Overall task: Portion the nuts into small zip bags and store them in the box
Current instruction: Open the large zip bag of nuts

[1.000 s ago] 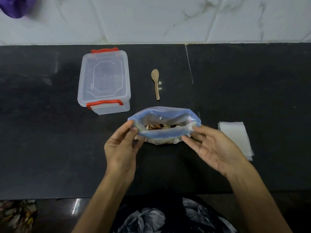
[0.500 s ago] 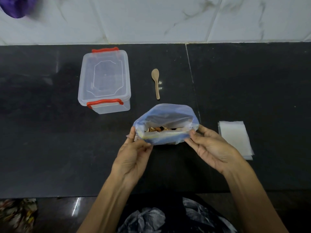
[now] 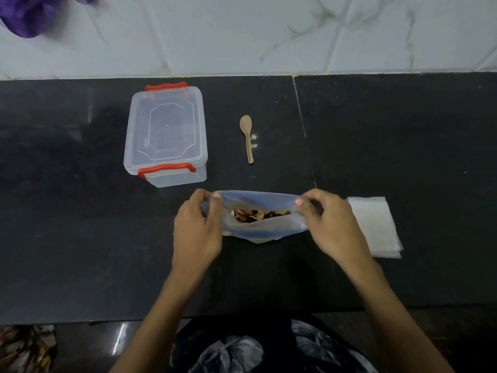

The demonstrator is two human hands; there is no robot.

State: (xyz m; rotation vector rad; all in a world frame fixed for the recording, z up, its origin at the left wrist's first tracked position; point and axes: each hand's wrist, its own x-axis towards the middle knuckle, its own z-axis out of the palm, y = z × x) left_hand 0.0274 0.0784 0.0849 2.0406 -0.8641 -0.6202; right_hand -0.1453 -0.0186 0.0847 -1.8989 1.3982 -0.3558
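Note:
A large bluish zip bag [image 3: 258, 231] stands open on the black counter, with brown and dark nuts [image 3: 256, 214] showing in its mouth. My left hand [image 3: 197, 232] pinches the bag's left rim and my right hand [image 3: 326, 227] pinches its right rim, stretching the opening wide. A stack of small clear zip bags [image 3: 376, 227] lies flat just right of my right hand. A clear plastic box [image 3: 165, 135] with red latches sits behind and to the left, its lid on. A small wooden spoon [image 3: 248, 137] lies beyond the bag.
The black stone counter [image 3: 390, 135] runs to a white marble-tiled wall [image 3: 242, 33]. A purple cloth [image 3: 29, 14] hangs at the top left. The counter's front edge is close to my body.
Both hands moved from the bag's near rim to its two side corners and pulled them apart. The bag's mouth is now wider and flatter.

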